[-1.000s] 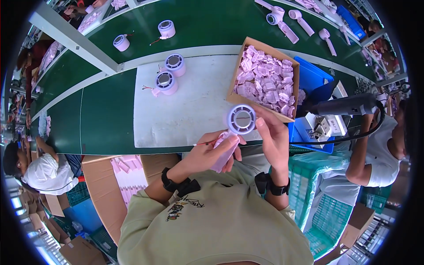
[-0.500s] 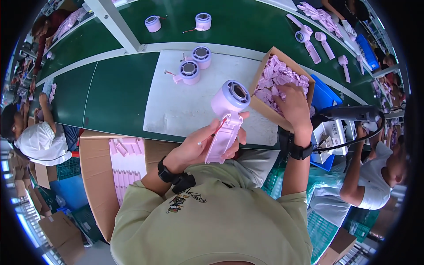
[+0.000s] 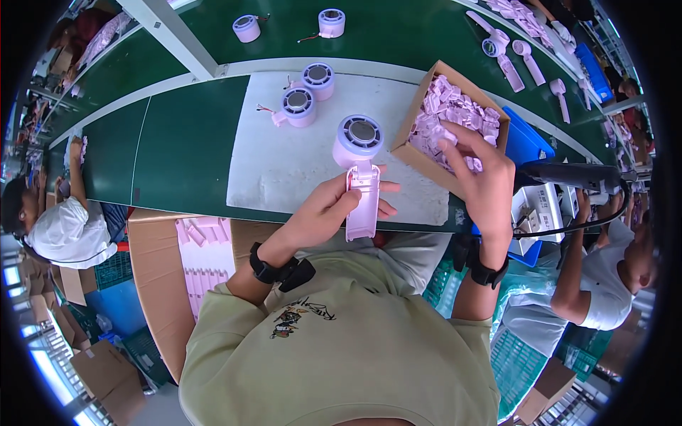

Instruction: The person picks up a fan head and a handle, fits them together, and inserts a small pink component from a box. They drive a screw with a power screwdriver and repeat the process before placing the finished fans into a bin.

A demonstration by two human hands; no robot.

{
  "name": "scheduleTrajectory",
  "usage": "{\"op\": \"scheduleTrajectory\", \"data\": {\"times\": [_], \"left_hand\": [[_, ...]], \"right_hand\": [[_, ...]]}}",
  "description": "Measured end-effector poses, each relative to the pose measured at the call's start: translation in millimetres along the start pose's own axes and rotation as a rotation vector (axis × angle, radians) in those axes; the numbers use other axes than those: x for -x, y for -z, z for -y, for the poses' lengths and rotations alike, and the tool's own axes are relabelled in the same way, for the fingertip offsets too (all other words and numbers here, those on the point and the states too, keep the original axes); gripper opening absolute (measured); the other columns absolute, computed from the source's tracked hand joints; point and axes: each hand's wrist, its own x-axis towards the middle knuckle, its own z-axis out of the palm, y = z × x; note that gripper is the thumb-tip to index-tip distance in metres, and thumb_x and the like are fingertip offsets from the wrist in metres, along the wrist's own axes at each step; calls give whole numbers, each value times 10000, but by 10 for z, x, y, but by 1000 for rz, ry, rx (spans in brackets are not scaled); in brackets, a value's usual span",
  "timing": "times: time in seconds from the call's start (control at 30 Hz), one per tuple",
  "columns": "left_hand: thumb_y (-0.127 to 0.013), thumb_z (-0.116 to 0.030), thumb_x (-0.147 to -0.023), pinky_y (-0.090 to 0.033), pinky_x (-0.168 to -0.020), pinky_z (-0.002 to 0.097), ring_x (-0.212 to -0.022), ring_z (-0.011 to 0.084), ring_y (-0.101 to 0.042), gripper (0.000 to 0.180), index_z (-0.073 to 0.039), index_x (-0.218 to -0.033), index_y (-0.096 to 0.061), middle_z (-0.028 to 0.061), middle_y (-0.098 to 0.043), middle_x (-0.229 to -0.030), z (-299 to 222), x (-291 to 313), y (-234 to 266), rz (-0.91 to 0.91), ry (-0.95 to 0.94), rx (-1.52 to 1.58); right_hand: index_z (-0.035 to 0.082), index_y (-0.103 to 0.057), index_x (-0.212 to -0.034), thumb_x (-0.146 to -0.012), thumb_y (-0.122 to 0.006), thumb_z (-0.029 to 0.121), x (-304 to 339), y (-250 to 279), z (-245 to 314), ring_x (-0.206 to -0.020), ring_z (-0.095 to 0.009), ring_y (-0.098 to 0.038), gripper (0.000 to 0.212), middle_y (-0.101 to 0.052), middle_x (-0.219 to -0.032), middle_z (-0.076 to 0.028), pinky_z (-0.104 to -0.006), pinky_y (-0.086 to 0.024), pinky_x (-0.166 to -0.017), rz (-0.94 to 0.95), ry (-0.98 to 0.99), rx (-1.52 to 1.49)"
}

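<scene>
My left hand (image 3: 328, 206) grips a pink handheld fan (image 3: 363, 202) by its handle, thumb along the handle's side. The fan's round head with a dark centre points away from me, and the handle's hollow inside faces up, with a bit of red wire near its top. Over a cardboard box (image 3: 426, 162) at the right, my right hand (image 3: 484, 174) pinches a small pink plastic piece (image 3: 446, 133) between thumb and fingers. Many loose pink pieces (image 3: 465, 110) fill that box. Two fan heads (image 3: 298, 106) with short wires stand on the white mat (image 3: 266, 170).
Two more fan heads (image 3: 331, 23) stand beyond the white rail. Fans and handles (image 3: 527, 62) lie at the far right. A blue bin (image 3: 522, 131) and a dark tool with a cable (image 3: 568, 175) sit right of the box. An open carton of pink parts (image 3: 202, 259) stands at my left. Co-workers sit on both sides.
My right hand has lifted from among the loose pieces and drawn back slightly, now with a piece at its fingertips. My left hand has turned the fan more upright and shifted it slightly left.
</scene>
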Motion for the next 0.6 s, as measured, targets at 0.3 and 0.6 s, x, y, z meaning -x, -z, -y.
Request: {"op": "scheduleTrajectory", "data": {"times": [0.3, 0.6], "left_hand": [[-313, -96, -1004, -546, -856, 346, -967, 254, -674, 339, 40, -1301, -408, 166, -626, -1123, 138, 29, 8, 26, 160, -78], [-361, -142, -1015, -576, -793, 359, -926, 241, -681, 319, 39, -1271, -419, 143, -643, -1019, 230, 74, 7, -50, 240, 115]], "right_hand": [[55, -685, -1011, -787, -733, 66, 237, -371, 196, -804, -236, -672, 229, -665, -904, -89, -320, -533, -676, 476, 314, -28], [66, -716, -990, -766, -732, 36, 500, -750, 23, -842, -245, -665, 227, -658, -954, -77, -328, -544, -711, 148, 263, -86]]}}
